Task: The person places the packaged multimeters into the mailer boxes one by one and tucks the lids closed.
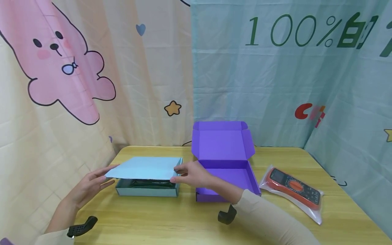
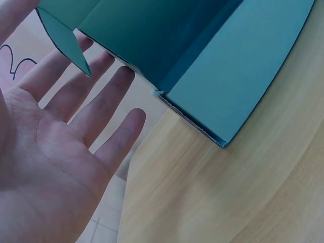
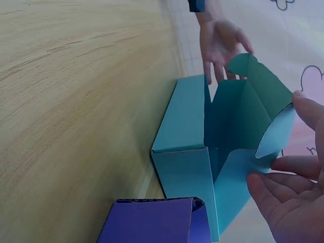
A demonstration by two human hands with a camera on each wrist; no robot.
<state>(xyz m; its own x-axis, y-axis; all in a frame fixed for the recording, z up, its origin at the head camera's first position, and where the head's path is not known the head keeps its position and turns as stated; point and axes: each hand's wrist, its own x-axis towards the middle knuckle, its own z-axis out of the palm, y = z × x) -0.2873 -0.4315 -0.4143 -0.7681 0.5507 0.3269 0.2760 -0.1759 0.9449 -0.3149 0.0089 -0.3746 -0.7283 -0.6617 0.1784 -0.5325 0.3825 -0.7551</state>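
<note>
A light blue cardboard box (image 1: pixel 147 192) stands left of centre on the table, its hinged lid (image 1: pixel 144 167) partly raised over a dark interior. At the lid's left edge is my left hand (image 1: pixel 88 185); its fingers (image 2: pixel 109 129) are spread and fairly straight beside the box's side flap. My right hand (image 1: pixel 194 175) holds the lid's front right corner, thumb at the front edge and fingers against the side flap (image 3: pixel 278 134). Just right of it stands a purple box (image 1: pixel 226 177) with its lid up, partly hidden behind my right forearm.
An orange and black multimeter (image 1: pixel 295 186) in a clear plastic bag lies at the right of the wooden table (image 1: pixel 159 221). Printed curtains (image 1: pixel 269 85) hang close behind the table and along both sides. Each wrist wears a black camera mount (image 1: pixel 82 228).
</note>
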